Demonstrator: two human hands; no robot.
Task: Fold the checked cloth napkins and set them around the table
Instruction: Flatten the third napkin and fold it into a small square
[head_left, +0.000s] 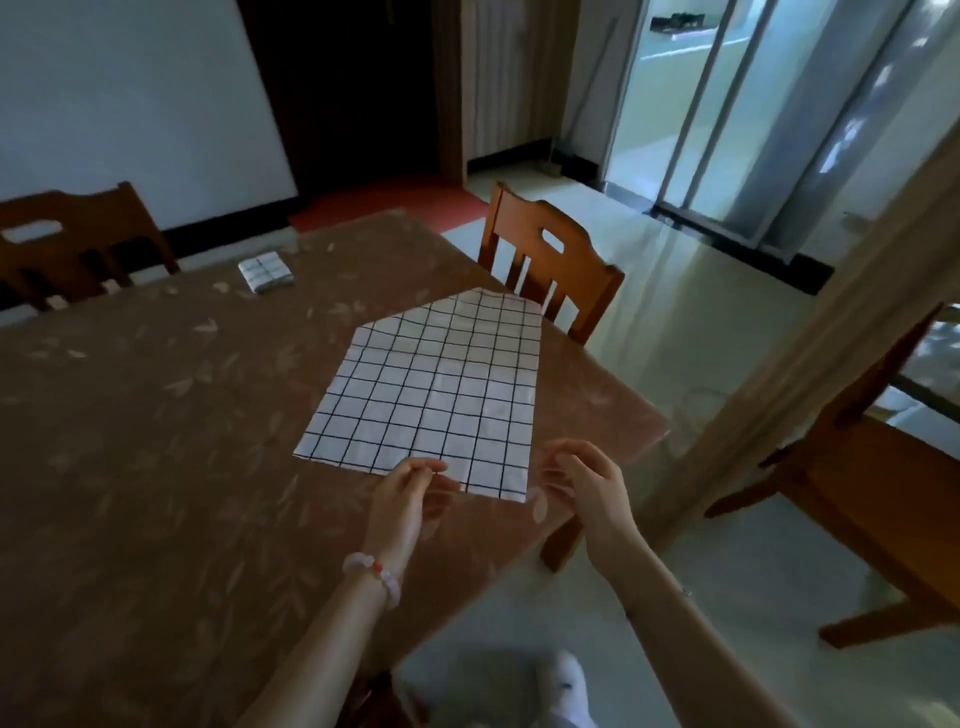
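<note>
The desk (156, 467) fills the left and centre of the frame. The spread napkin (441, 395) lies on its right part. The folded napkin (266, 272) lies well apart, by the far edge at upper left. The first chair (78, 244) stands behind the desk at upper left, the second chair (545, 260) just behind the spread napkin, and the third chair (857, 493) on the floor (675, 322) at far right. The left hand (405, 499) pinches the spread napkin's near edge; the right hand (587, 483) is just right of its near corner.

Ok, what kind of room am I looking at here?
Most likely a home dining room: a large table with a leaf-patterned brown top, wooden chairs drawn up to it, sliding glass doors beyond, and a checked napkin spread on it.
</note>
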